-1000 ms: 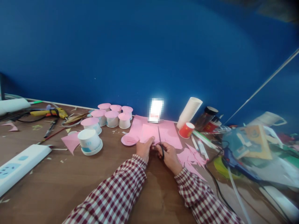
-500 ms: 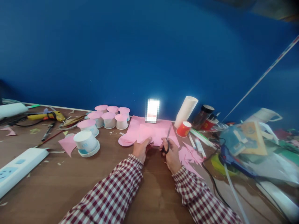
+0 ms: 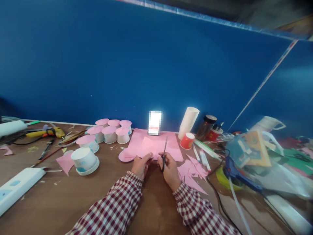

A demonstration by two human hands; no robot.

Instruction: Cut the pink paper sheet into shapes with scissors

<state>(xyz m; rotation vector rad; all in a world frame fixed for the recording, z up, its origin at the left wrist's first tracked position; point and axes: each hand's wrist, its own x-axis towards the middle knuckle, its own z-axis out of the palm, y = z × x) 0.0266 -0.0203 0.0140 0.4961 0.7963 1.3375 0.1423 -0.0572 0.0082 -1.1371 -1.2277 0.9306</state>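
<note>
Between its thumb and fingers, my left hand point(image 3: 141, 165) pinches a piece of pink paper point(image 3: 148, 143) in front of the larger pink sheets. My right hand point(image 3: 170, 168) is closed around the handles of a pair of scissors point(image 3: 165, 150), whose blades point up and away from me. The two hands are close together, with the scissors just right of the held paper. Beneath and beyond them lies a pink sheet point(image 3: 173, 143). A rounded pink cutout point(image 3: 126, 155) rests at its left edge.
Paper cups topped with pink discs point(image 3: 109, 130) stand at left, near a white cup point(image 3: 84, 159). Pink scraps point(image 3: 192, 168), a red cup point(image 3: 187, 141) and a leaning cup stack point(image 3: 189, 120) are on the right. A power strip point(image 3: 22, 186) lies left; a blue glue gun point(image 3: 241, 173) lies right.
The view has tilted up and shifted slightly right. My right hand and the scissors have come closer to my left hand, which still pinches the paper.
</note>
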